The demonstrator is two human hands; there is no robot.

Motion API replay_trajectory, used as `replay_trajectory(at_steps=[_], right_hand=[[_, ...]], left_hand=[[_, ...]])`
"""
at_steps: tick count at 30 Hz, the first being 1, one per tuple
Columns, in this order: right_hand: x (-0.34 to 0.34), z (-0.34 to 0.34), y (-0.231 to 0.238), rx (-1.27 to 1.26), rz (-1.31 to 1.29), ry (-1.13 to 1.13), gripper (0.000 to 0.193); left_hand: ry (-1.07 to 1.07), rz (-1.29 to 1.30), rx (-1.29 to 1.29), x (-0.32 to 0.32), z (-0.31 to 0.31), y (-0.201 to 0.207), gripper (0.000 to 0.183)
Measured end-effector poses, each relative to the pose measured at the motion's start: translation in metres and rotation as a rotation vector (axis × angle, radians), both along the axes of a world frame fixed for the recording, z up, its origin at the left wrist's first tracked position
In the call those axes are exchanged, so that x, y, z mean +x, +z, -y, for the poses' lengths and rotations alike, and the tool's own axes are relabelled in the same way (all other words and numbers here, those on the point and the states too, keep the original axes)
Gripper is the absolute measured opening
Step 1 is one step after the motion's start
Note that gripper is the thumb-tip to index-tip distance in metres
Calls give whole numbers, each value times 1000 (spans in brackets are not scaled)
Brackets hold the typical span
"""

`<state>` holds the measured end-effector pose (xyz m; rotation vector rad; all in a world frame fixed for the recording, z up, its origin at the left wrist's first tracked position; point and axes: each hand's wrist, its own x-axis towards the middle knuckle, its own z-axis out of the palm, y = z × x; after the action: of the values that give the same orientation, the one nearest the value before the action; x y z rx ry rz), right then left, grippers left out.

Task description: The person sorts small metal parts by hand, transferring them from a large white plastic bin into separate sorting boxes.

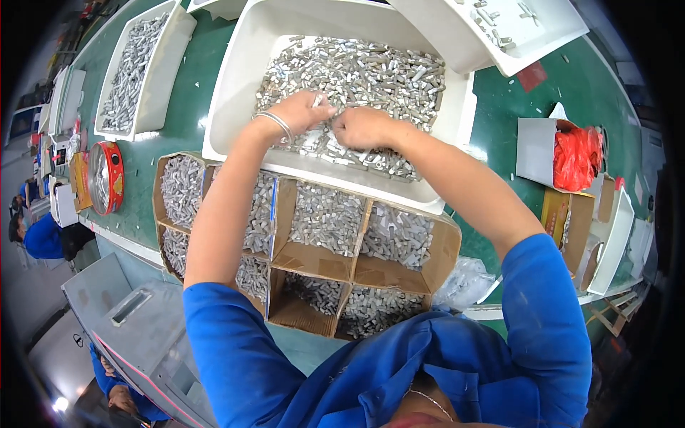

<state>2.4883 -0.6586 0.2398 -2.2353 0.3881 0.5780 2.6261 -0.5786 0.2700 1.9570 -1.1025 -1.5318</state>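
Small silver cylindrical pieces (pixel 357 68) in white rectangular plastic tub (pixel 239 78)
Left hand (pixel 301 113) pinches one; right hand (pixel 365 128) curled, contents unclear; handle singly.

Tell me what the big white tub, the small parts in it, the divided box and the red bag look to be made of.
White tub: probably plastic, smooth, with rounded corners and a soft sheen.
Small parts: likely metal, silver-grey with bright glints.
Divided box: apparently cardboard, brown, with papery flat walls.
Red bag: seemingly thin plastic, crinkled, with shiny highlights.
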Motion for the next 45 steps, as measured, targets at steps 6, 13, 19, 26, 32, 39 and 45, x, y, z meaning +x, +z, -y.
replay_trajectory(at_steps=[6,13,19,26,32,39,45], right_hand=[[-7,-8,6,-199,38,192,14],[-9,3,17,-83,-145,207,24],[-10,1,2,-163,-141,287,23],[-7,8,1,-186,-196,324,23],[1,27,10,975,-50,-530,14],[7,20,-3,717,28,-432,16],[1,-4,-13,-303,250,146,15]], left_hand=[[-78,68,25,10,-7,-11,11],[-491,205,-128,-6,-12,-27,15],[-745,391,155,-21,-2,-24,24],[-650,508,60,-9,-11,-31,27],[-61,46,65,14,-12,-3,27],[-237,93,31,4,-27,-9,21],[-512,150,169,-6,-19,-16,17]])
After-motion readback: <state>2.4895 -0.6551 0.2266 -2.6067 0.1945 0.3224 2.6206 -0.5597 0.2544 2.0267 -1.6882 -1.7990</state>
